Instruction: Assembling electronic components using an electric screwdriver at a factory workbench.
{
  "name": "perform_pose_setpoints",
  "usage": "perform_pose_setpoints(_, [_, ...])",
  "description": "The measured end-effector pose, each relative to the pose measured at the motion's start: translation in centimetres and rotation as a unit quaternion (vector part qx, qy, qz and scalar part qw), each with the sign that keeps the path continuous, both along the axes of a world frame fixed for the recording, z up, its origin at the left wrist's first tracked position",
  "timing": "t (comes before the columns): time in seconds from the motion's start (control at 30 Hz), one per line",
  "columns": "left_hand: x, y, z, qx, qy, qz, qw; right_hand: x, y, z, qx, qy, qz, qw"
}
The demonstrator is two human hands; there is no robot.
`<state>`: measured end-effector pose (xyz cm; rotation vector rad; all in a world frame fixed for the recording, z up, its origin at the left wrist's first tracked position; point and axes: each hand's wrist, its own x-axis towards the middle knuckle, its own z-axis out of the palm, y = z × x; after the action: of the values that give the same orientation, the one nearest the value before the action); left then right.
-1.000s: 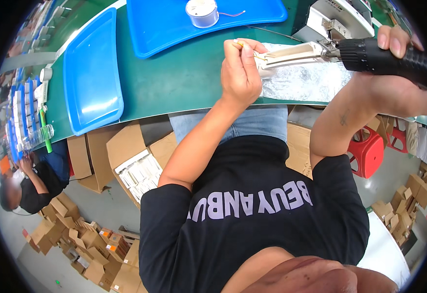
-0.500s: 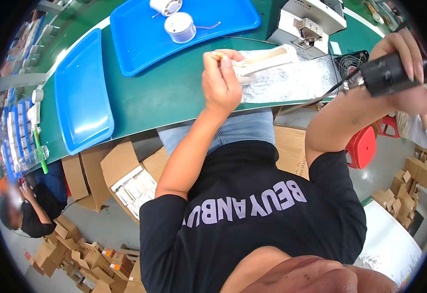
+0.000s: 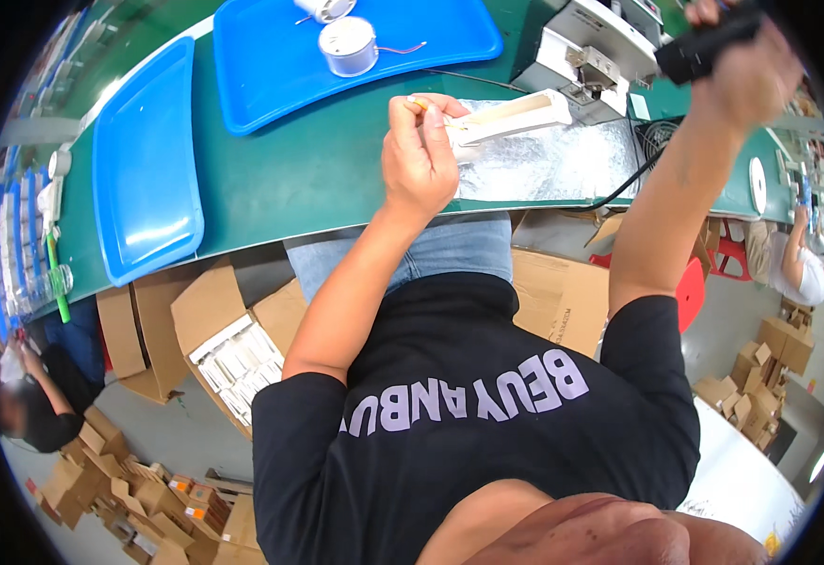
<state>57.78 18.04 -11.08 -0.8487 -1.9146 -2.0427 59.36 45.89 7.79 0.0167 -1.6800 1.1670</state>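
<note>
Black cylindrical tool (image 3: 704, 49) moved forward, white trough-shaped casing (image 3: 517, 119), right hand (image 3: 753, 71) outstretched gripping tool, left hand (image 3: 421, 155) pinching casing's end

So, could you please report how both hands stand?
Left hand holding white housing. Right hand gripping black tool, apart from housing. Black cable beside foil sheet.

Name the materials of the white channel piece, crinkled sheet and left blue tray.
White channel piece: probably matte plastic, from its thin walls. Crinkled sheet: shiny foil or plastic film, given its silvery wrinkles. Left blue tray: likely glossy plastic, from highlights and rounded corners.
</note>
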Motion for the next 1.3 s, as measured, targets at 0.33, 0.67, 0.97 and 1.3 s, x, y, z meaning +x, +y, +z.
perform_pose_setpoints(0.33, [0.0, 0.2, -0.9, -0.01, 0.022, 0.007, 1.0, 0.9, -10.9, -0.7, -0.066, 0.044, 0.122, 0.989])
perform_pose_setpoints(0.67, [-0.1, 0.3, -1.1, 0.015, -0.004, -0.011, 1.0, 0.6, -11.4, -1.6, -0.107, 0.092, 0.23, 0.963])
perform_pose_setpoints(0.97, [-0.2, 0.4, -0.7, 0.012, 0.003, -0.001, 1.0, 0.7, -11.1, -1.8, -0.204, 0.153, 0.236, 0.938])
perform_pose_setpoints(1.3, [-0.1, 0.1, -0.5, 0.008, -0.037, -0.004, 0.999, 1.1, -12.0, -2.5, -0.172, 0.141, 0.199, 0.954])
